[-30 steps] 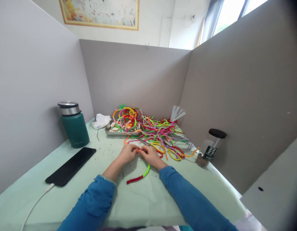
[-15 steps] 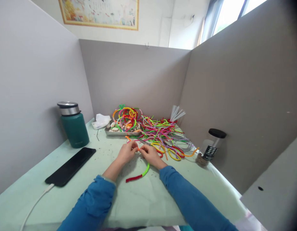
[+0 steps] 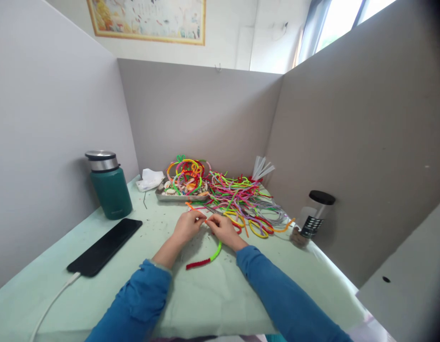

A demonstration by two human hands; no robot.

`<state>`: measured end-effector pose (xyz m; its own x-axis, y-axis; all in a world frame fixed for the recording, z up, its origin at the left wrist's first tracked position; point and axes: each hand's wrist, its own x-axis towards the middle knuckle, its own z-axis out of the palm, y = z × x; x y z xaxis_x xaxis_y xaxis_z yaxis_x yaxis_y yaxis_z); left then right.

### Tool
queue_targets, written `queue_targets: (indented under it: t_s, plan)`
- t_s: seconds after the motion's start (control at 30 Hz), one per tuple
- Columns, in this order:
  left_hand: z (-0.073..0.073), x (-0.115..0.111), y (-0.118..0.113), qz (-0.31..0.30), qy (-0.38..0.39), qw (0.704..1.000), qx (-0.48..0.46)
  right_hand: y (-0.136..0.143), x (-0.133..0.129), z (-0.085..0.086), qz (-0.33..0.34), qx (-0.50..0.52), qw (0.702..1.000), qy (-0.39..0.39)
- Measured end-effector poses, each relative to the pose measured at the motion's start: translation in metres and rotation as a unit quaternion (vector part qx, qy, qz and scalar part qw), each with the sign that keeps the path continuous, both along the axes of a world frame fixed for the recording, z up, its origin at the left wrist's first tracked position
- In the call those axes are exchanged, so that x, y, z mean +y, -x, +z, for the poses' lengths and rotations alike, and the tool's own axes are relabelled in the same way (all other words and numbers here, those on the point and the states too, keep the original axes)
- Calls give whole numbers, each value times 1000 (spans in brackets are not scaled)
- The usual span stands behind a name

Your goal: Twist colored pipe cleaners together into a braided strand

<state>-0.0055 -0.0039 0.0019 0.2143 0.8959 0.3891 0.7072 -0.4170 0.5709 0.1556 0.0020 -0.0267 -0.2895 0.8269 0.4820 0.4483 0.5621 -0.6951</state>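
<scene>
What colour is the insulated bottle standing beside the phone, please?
Dark green insulated bottle with a steel lid, in the head view.

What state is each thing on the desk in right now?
left hand: pinching the orange pipe cleaner
right hand: pinching the same cleaner
red-and-green pipe cleaner: lying curved on the desk
green flask: upright, lid on
phone: face up, screen dark, cable plugged in
clear jar: upright, black lid on
metal tray: holding shells and looped cleaners
</scene>
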Motion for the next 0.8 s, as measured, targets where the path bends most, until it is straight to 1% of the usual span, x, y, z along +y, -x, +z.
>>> queue_targets:
  t_s: [0.2,0.33,0.63,0.8]
  plan:
    - [0,-2,-1,9,-20,1000,-4,0,-1,2,11,16,1000,-5]
    - [0,-3,-1,13,-39,999,18,0,-1,3,12,16,1000,-6]
    - [1,-1,1,-8,-66,996,65,0,1,-1,3,10,1000,-4]
    - [-2,1,1,-26,-70,994,86,0,1,0,6,9,1000,-8]
